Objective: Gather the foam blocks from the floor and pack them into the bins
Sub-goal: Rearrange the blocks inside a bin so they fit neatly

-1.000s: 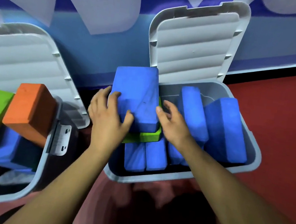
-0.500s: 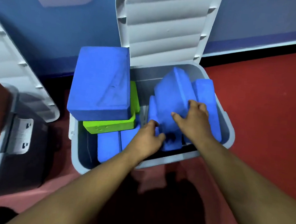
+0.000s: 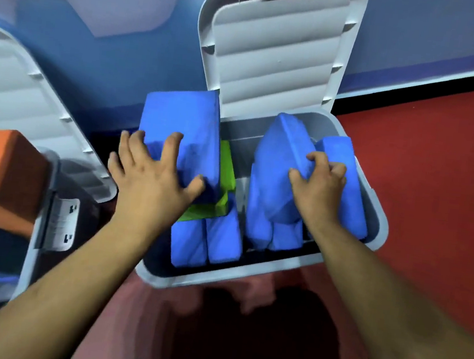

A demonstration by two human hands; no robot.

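One shift: L hand to big block; R hand on tilted block.

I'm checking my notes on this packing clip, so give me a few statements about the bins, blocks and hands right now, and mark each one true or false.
1. The lid of the middle bin stands open. True.
2. An orange block sits in the left bin. True.
3. The left hand holds the orange block. False: it grips the large blue block.
4. A green block lies under the large blue block. True.
5. The right hand hangs empty outside the bin. False: its fingers curl over a tilted blue block inside the middle bin.
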